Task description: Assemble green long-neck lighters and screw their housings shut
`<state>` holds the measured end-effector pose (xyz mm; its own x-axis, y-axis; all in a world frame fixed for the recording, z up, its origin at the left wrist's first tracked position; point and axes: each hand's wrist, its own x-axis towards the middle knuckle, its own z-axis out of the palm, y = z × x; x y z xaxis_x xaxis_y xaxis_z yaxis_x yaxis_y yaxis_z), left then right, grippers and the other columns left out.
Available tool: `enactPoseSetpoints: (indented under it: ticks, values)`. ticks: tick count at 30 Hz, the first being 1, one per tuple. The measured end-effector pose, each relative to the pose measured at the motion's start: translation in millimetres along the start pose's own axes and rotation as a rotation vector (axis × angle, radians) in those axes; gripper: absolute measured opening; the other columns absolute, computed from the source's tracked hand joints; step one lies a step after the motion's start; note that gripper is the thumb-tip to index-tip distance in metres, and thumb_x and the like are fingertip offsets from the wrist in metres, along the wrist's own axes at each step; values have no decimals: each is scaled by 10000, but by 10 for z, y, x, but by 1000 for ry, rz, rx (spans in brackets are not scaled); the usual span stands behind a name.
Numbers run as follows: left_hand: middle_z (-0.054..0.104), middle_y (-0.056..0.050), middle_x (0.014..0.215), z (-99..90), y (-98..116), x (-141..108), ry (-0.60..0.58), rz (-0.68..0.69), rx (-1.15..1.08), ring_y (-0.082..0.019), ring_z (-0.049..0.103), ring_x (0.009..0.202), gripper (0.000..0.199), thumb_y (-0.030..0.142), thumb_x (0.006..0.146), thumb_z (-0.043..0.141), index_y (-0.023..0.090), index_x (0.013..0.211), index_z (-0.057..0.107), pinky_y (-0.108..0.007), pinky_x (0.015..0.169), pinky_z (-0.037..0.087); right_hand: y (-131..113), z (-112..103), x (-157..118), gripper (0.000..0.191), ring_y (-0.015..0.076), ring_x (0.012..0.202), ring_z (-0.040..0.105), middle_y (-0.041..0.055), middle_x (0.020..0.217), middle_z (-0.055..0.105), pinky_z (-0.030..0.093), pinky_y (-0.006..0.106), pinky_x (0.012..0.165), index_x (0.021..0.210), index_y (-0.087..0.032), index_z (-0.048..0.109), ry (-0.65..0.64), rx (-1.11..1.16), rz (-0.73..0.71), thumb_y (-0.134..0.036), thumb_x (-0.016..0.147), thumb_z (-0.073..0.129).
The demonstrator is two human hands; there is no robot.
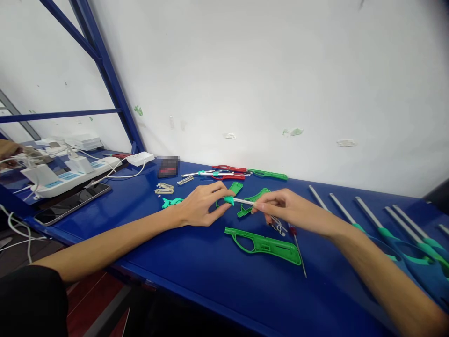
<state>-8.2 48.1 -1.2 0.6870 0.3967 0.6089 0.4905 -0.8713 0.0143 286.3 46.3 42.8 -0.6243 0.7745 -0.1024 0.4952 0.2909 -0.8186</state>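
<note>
Above the middle of the blue table, my left hand [205, 203] pinches a small teal plastic piece [229, 200] at one end of a thin metal tube [243, 201]. The tube's other end is between the fingertips of my right hand [280, 206]. Thin wires with a small metal part [277, 227] show below my right hand; whether they join the tube I cannot tell. Just in front lies a green lighter half-shell [268, 246], hollow side up. Another green shell [254, 201] lies partly behind my hands. A slim screwdriver [300, 252] rests beside the front shell.
Several blue-green lighters with metal tubes [372, 213] lie at the right. Red lighter shells [229, 177] lie along the wall, and teal pieces [171, 202] left of my hand. A phone [73, 203] and power strip [80, 177] are at the left, near another person's hand [9, 150].
</note>
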Motion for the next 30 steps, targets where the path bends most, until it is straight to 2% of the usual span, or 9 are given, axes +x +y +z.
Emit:
enactPoseSetpoints:
  ticks: [4,7,9,13,16,18,23,30]
  values:
    - [687,-90,1048,-9,28,-6,-44,14,48,-181,654,815,352,379,1099,503,151,1338,626,-291,681,524,-44,50,0,498,119,534,451,12,736,655,329,285,468,1038,-245,800,-29,3,11,-710,951,644]
    - [694,-69,1017,-13,52,1,-74,21,82,-162,639,753,325,390,1107,502,170,1296,650,-266,593,449,-75,71,-4,481,103,505,414,2,748,661,311,281,461,1050,-238,797,-50,0,17,-689,943,668]
    - [698,-55,978,-16,66,6,-87,26,89,-148,625,713,280,359,1110,491,172,1226,664,-262,555,404,-85,77,-4,509,108,528,439,13,765,669,313,280,466,981,-221,793,-48,2,19,-705,955,636]
    - [695,-32,909,-17,83,8,-83,23,82,-125,577,624,210,296,1087,492,169,1135,652,-276,518,355,-69,74,-2,652,165,693,585,62,819,698,329,284,487,841,-204,759,-39,19,24,-779,991,491]
    - [687,-18,874,-13,85,4,-67,12,76,-117,554,593,190,270,1068,495,170,1121,648,-283,512,346,-48,64,-4,629,150,672,555,64,879,725,330,290,498,838,-211,765,-43,5,29,-763,996,510]
    - [687,-11,864,-11,84,2,-62,5,68,-110,546,581,183,258,1060,496,171,1113,648,-277,511,351,-41,60,-5,588,127,611,492,52,876,718,324,293,495,868,-210,782,-45,-13,34,-738,991,553]
    - [693,-2,841,-21,78,-1,-59,-4,45,-96,519,542,170,235,1048,496,169,1090,646,-264,505,356,-44,60,-4,507,119,568,442,8,773,644,313,287,483,1140,-238,804,-65,-36,36,-670,1018,566]
    - [717,-9,848,-26,78,-2,-84,-12,35,-101,520,534,181,237,1047,482,169,1085,645,-277,507,345,-56,63,-3,479,104,534,398,2,789,645,296,282,471,1150,-247,797,-84,-19,27,-656,1010,592]
